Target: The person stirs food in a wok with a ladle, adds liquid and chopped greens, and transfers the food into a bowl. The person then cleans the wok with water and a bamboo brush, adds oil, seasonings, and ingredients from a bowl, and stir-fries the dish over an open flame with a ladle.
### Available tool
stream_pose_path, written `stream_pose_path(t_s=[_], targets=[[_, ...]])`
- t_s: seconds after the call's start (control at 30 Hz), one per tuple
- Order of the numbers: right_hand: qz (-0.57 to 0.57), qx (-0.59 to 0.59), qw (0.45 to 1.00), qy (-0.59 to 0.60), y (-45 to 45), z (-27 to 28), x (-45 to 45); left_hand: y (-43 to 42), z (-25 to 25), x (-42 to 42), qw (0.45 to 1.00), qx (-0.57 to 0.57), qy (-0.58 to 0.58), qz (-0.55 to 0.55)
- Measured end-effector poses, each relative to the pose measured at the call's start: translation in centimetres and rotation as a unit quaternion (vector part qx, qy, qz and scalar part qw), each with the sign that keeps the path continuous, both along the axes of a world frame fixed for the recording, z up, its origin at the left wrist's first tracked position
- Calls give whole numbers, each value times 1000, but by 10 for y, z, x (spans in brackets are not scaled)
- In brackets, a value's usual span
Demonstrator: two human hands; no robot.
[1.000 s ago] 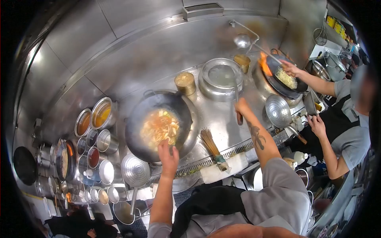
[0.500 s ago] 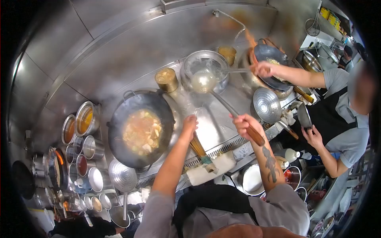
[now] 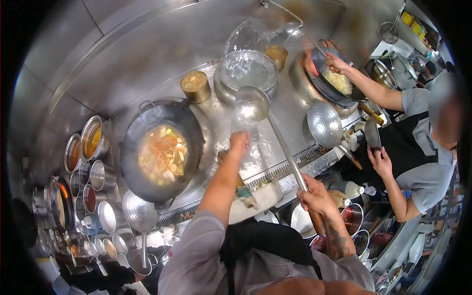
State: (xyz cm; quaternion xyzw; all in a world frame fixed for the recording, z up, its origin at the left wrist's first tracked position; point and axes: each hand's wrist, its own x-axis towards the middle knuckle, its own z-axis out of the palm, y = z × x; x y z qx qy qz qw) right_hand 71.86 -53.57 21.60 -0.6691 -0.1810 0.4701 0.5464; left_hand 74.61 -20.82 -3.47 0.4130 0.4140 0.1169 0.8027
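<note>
My right hand [image 3: 317,197] is wrapped round the wooden end of a long ladle [image 3: 252,103]. The ladle's bowl hangs tilted in front of the water pot [image 3: 223,91], and water runs from it near my left hand [image 3: 239,142]. That hand is closed, and what it holds, if anything, is hidden. Partly behind my left forearm, the bamboo brush [image 3: 241,181] lies by the front drain. A sheet of water [image 3: 248,37] arcs above the pot. Left of my hands, a black wok [image 3: 130,164] holds steaming broth with sliced pieces [image 3: 162,155].
A perforated strainer [image 3: 139,211] lies before the wok, and another [image 3: 324,124] sits to the right. A co-worker [image 3: 418,137] handles a wok of noodles [image 3: 337,81]. Metal tins [image 3: 195,86] stand behind; sauce pots [image 3: 93,138] fill the left side.
The ladle has come out of the pot, its bowl now tipped and shedding water. My right hand has moved down and right. The co-worker's ladle hand has pulled back from the pot.
</note>
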Motion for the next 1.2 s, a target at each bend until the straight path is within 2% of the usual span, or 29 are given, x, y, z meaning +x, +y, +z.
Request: stream_pose_path(t_s=[0.03,0.13,0.17,0.2,0.23,0.27,0.33,0.37,0.4,0.47,0.5,0.53,0.57,0.6,0.7,0.8,0.83,0.87,0.9,0.97,1.0,1.03,1.1,1.17,1.2], targets=[[-10,3,1000,-27,-4,0,-5,4,2,0,1000,-10,-11,-17],[-11,-7,994,-112,-12,1,-13,3,13,1,987,100,74,-105],[-15,-10,990,-137,-14,2,-16,6,-1,0,943,287,77,-148],[-18,-12,987,-162,-16,2,-20,14,-38,2,863,464,79,-185],[-17,-15,978,-208,-18,-4,-21,15,-36,-4,749,621,81,-215],[-16,-17,967,-254,-19,-19,-20,13,-36,-11,764,602,94,-215],[-3,-31,935,-353,-26,-46,-19,-9,29,-39,792,561,121,-209],[12,-41,913,-406,-28,-57,-17,-5,9,-40,775,573,130,-233],[17,-39,919,-392,-28,-69,-14,2,-12,-43,759,583,147,-249],[26,-35,931,-363,-31,-91,-9,-15,27,-77,762,592,181,-190],[49,0,933,-356,-26,-88,-8,-13,16,-85,743,617,172,-195],[56,15,880,-471,-27,-103,-3,-7,4,-94,722,642,160,-202],[55,-47,913,-402,-20,-78,-13,-9,20,-111,721,637,171,-212],[54,-56,911,-405,-18,-79,-15,-16,39,-128,721,630,178,-226],[50,-39,892,-448,-13,-87,-24,-25,45,-174,717,669,125,-152],[50,15,881,-470,-17,-136,-9,-32,62,-225,700,679,139,-170],[65,0,891,-449,-16,-138,-11,-33,73,-248,659,715,152,-179],[80,-20,900,-427,-17,-134,-16,-32,57,-259,679,688,180,-183],[63,-59,940,-330,-7,-107,-38,-31,45,-273,725,640,176,-185],[44,28,898,-437,-8,-123,-50,-35,51,-309,630,707,234,-219],[57,74,858,-505,-12,-146,-44,-32,34,-325,622,699,259,-238],[64,43,876,-476,-17,-147,-48,-28,17,-342,614,690,284,-257],[77,-23,907,-414,-15,-143,-60,-32,17,-383,654,658,283,-246],[74,-18,898,-433,-17,-140,-73,-38,12,-423,627,732,213,-160],[73,-16,894,-443,-19,-141,-80,-39,16,-438,638,725,208,-153]])
